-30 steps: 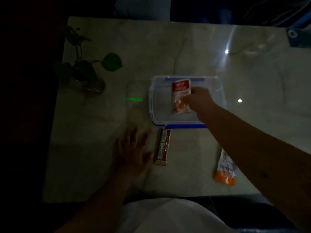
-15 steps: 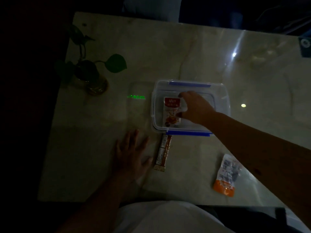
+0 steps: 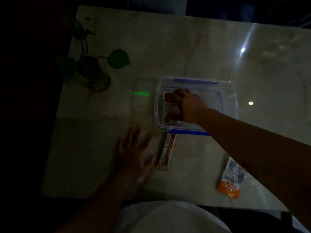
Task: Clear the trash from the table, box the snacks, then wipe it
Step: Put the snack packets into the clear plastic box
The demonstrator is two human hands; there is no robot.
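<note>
A clear plastic box with blue clips stands in the middle of the marble table. Inside it, at the left end, lies a red and white snack packet. My right hand reaches into the box and rests on that packet, fingers over its top edge. My left hand lies flat on the table with fingers spread, holding nothing. A long brown snack bar lies just right of it, below the box. An orange and white snack packet lies near the table's front edge, partly under my right forearm.
A small potted plant in a glass stands at the table's left edge. A row of green lights glows left of the box. The room is dim, with lamp reflections on the right of the tabletop.
My right hand has carried the red and white packet from above the box's middle down to its left end, where it now lies flat. The left hand has stayed put.
</note>
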